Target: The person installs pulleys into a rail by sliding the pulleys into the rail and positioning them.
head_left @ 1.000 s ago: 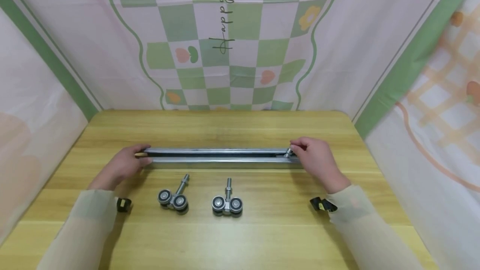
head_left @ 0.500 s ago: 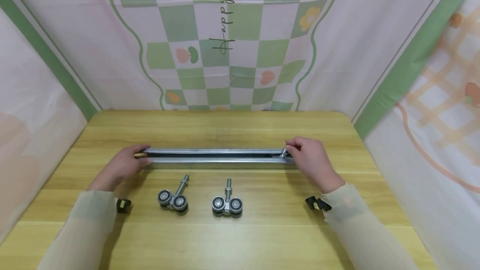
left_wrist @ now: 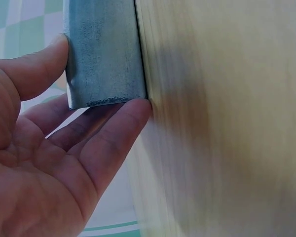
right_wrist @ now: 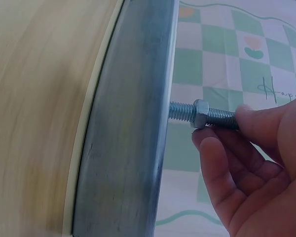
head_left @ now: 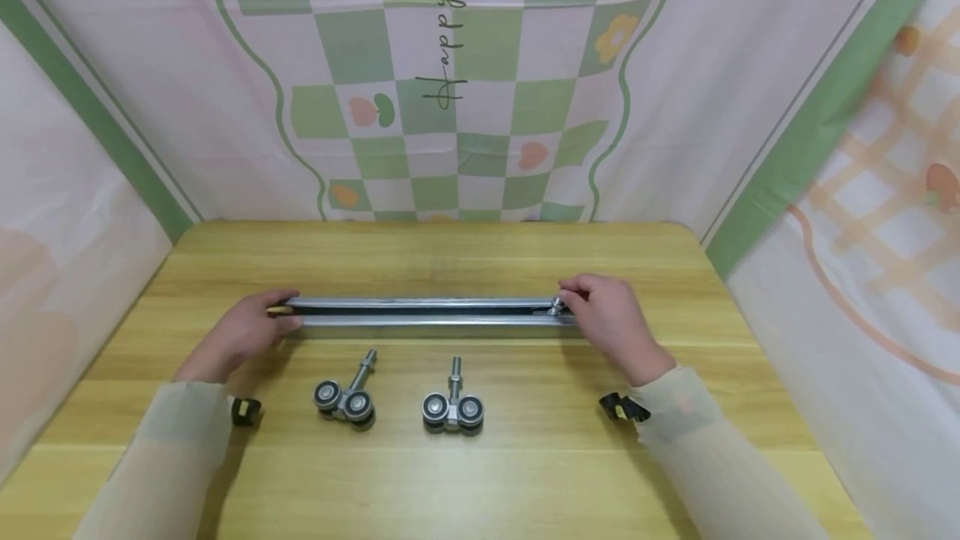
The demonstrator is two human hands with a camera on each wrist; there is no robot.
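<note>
Rail [head_left: 427, 321] lies on table [head_left: 525, 490], left hand [head_left: 243, 329] gripping its left end between thumb and fingers, right hand [head_left: 611, 321] pinching the bolt [right_wrist: 181, 111] projecting upright near its right end, with left roller [head_left: 345, 402] and right roller [head_left: 453, 412] apart in front.

Narrow gap, rail [head_left: 435, 321] to trolleys [head_left: 343, 401] [head_left: 453, 415]
</note>
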